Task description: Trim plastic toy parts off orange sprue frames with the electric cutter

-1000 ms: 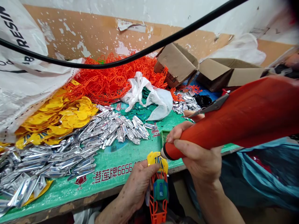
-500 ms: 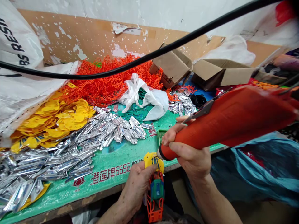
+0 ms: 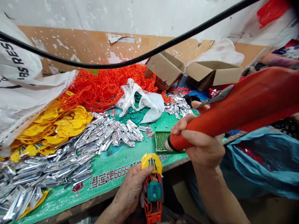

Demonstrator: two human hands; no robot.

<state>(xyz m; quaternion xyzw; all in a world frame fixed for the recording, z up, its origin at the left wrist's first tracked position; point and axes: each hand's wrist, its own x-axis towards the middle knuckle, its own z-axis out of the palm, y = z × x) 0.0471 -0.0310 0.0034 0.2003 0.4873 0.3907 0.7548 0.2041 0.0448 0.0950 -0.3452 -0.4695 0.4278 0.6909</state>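
1. Since 1 s ago, right hand [image 3: 205, 149] w/ the red power tool [image 3: 235, 107] has lifted off the toy assembly [image 3: 153, 186]; tool tip now sits above and to the right of the assembly's yellow cap, apart from it, over the small green tray [image 3: 161, 140]. It was touching the cap before.
2. Left hand [image 3: 133, 189] is closed round the toy assembly, thumb pressed on the yellow cap; assembly = yellow cap on top, green block mid, orange frame below. It's held just below the desk [image 3: 116, 155] front edge, upright-ish.
3. Right hand is wrapped tight round the tool's nose end, fingers curled over the barrel; a metal lever runs along the tool's top.
4. Black cable [image 3: 140, 57] arcs across the view, above everything.
5. Rel. to the toy assembly: silver foil pieces [image 3: 70, 155] lie up-left on the green desk mat; yellow caps pile [image 3: 53, 124] further up-left; orange frames heap [image 3: 105, 84] behind, by the wall; white plastic bag [image 3: 142, 99] straight behind; two cardboard boxes [image 3: 187, 70] back-right; white sack [image 3: 25, 87] far left; blue bag [image 3: 263, 165] to the right, below desk level.
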